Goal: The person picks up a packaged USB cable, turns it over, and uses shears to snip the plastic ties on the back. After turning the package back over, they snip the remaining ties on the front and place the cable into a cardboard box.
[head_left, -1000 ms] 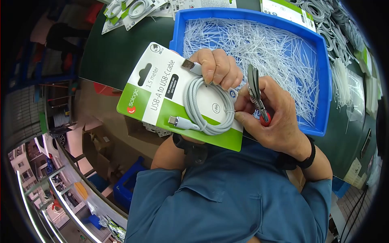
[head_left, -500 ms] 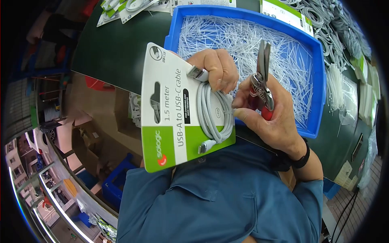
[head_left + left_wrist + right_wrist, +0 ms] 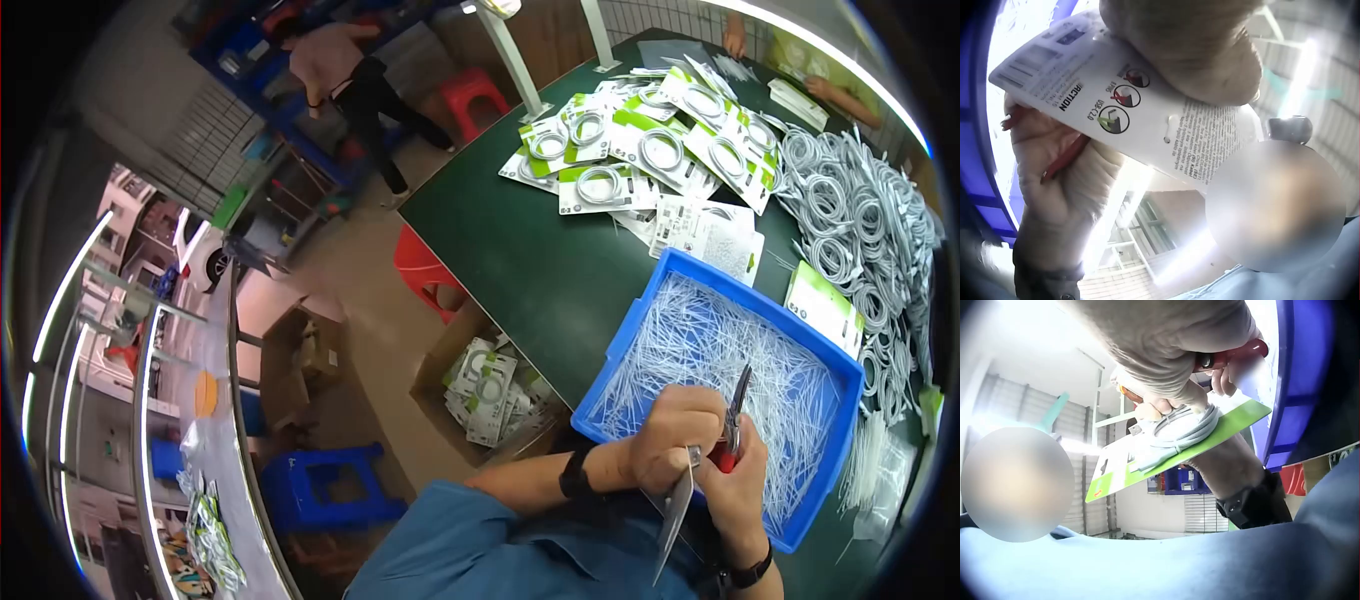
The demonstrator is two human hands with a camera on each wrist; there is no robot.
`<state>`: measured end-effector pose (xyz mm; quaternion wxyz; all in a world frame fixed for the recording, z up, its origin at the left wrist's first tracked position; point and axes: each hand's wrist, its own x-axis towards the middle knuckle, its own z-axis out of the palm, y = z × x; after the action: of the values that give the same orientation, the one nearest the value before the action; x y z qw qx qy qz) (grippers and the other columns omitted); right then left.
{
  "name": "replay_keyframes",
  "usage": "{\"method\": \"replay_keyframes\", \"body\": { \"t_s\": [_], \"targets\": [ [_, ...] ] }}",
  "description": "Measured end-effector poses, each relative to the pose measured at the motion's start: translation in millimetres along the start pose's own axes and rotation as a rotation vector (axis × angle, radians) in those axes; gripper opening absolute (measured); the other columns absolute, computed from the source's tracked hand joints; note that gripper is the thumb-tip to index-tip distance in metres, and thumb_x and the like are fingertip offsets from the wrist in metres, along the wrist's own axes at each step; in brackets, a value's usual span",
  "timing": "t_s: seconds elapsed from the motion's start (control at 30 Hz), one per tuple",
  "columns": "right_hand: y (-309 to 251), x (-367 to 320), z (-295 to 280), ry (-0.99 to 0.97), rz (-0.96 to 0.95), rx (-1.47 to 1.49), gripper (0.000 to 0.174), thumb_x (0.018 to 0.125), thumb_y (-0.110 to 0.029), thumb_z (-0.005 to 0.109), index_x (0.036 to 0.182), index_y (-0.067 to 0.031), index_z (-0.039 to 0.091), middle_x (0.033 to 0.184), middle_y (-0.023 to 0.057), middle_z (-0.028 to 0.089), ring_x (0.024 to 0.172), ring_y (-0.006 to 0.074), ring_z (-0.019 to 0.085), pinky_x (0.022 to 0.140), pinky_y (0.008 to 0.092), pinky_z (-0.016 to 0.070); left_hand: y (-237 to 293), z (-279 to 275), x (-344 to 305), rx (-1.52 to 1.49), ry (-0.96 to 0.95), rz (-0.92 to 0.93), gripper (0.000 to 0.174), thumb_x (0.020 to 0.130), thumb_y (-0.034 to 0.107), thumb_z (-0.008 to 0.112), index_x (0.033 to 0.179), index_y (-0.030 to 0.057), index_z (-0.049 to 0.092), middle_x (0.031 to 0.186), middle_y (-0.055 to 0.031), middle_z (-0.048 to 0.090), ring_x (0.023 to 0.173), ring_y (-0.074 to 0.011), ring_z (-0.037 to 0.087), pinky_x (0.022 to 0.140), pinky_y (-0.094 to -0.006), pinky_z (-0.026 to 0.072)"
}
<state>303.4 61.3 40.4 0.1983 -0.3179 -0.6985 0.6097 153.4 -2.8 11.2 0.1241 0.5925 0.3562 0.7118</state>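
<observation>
One cardboard box (image 3: 447,352) of packaged cables sits on the floor beside the green table (image 3: 520,240). The left hand (image 3: 672,440) curls its fingers round one cable card (image 3: 676,520), seen edge-on, and pins the single grey cable coil (image 3: 1182,434) to its face, at the near end of one blue tray (image 3: 625,345). The right hand (image 3: 738,492) is wrapped round one pair of red-handled cutters (image 3: 738,405), tips up over the tray. On the far right, loose coils (image 3: 850,230) lie heaped, too many to count.
</observation>
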Motion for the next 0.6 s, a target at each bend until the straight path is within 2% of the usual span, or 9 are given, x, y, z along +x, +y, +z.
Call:
{"method": "replay_keyframes", "body": {
  "t_s": [0.03, 0.07, 0.17, 0.27, 0.37, 0.5, 0.53, 0.6],
  "targets": [
    [1.7, -3.6, -1.0, 0.005, 0.016, 0.037, 0.029, 0.081, -0.011, 0.082, 0.093, -0.0051, 0.057, 0.079, -0.001, 0.054, 0.069, 0.0071, 0.047, 0.06, 0.0273, 0.0402, -1.4, 2.7, -1.5, 0.019, -0.005, 0.028, 0.072, 0.11, 0.063, 0.033, 0.067, 0.0064, 0.047, 0.068, -0.0107, 0.051, 0.057, -0.0284, 0.05, 0.051, -0.0407, 0.0364],
    [6.0, -5.0, 0.0, 0.019, -0.012, -0.045, 0.029, 0.08, -0.008, 0.081, 0.095, -0.0045, 0.055, 0.083, -0.0012, 0.054, 0.073, 0.006, 0.046, 0.06, 0.0274, 0.0397, -1.4, 3.9, -2.1, 0.038, -0.009, 0.056, 0.072, 0.109, 0.062, 0.033, 0.067, 0.0063, 0.046, 0.068, -0.0109, 0.051, 0.056, -0.0289, 0.049, 0.051, -0.0415, 0.0361],
    [15.1, -5.6, -1.9, 0.02, -0.069, -0.067, 0.029, 0.08, -0.006, 0.079, 0.094, -0.0037, 0.054, 0.083, -0.001, 0.053, 0.075, 0.0054, 0.046, 0.061, 0.0276, 0.0391, 1.1, 3.3, -0.7, 0.07, -0.031, 0.109, 0.071, 0.108, 0.062, 0.033, 0.066, 0.0065, 0.044, 0.068, -0.0116, 0.048, 0.056, -0.0314, 0.047, 0.052, -0.0435, 0.0358],
    [18.8, -5.1, -0.2, 0.064, -0.03, -0.042, 0.028, 0.082, -0.01, 0.078, 0.094, -0.0026, 0.054, 0.082, -0.0002, 0.054, 0.076, 0.0065, 0.047, 0.061, 0.028, 0.0392, -0.8, 7.1, -1.2, 0.082, -0.037, 0.139, 0.072, 0.108, 0.065, 0.033, 0.065, 0.0075, 0.042, 0.066, -0.0106, 0.045, 0.054, -0.0319, 0.046, 0.051, -0.0437, 0.0349],
    [17.2, -4.9, 3.5, 0.09, -0.075, -0.045, 0.025, 0.086, -0.011, 0.076, 0.097, -0.002, 0.056, 0.083, 0.0004, 0.055, 0.077, 0.0073, 0.049, 0.065, 0.0291, 0.0417, 1.7, 6.4, -2.1, 0.139, -0.049, 0.184, 0.065, 0.106, 0.059, 0.041, 0.065, 0.0081, 0.041, 0.068, -0.0127, 0.044, 0.057, -0.0336, 0.046, 0.053, -0.0453, 0.0361],
    [15.5, -4.3, 2.9, 0.054, -0.113, -0.056, 0.025, 0.086, -0.01, 0.076, 0.102, -0.0022, 0.059, 0.087, 0.0007, 0.059, 0.081, 0.0073, 0.052, 0.069, 0.0292, 0.0449, 4.7, 8.9, -1.5, 0.223, -0.031, 0.26, 0.074, 0.106, 0.072, 0.035, 0.065, 0.0096, 0.041, 0.067, -0.0088, 0.045, 0.054, -0.0297, 0.045, 0.051, -0.042, 0.0332],
    [13.7, -3.4, 3.0, 0.013, -0.113, -0.033, 0.026, 0.085, -0.01, 0.076, 0.103, -0.0022, 0.059, 0.088, 0.001, 0.061, 0.082, 0.0074, 0.054, 0.071, 0.0291, 0.046, 3.9, 9.8, -2.7, 0.225, -0.029, 0.281, 0.075, 0.106, 0.072, 0.036, 0.065, 0.0099, 0.041, 0.067, -0.0086, 0.045, 0.054, -0.0295, 0.045, 0.051, -0.0417, 0.0331],
    [10.1, -5.0, 10.5, 0.064, -0.108, 0.026, 0.028, 0.084, -0.01, 0.077, 0.106, -0.0017, 0.061, 0.09, 0.001, 0.063, 0.084, 0.0077, 0.057, 0.072, 0.0285, 0.0476, 3.5, 11.1, -5.2, 0.227, -0.025, 0.321, 0.075, 0.106, 0.073, 0.036, 0.065, 0.0103, 0.04, 0.068, -0.0083, 0.045, 0.054, -0.029, 0.045, 0.051, -0.0411, 0.033]
  ]
}}
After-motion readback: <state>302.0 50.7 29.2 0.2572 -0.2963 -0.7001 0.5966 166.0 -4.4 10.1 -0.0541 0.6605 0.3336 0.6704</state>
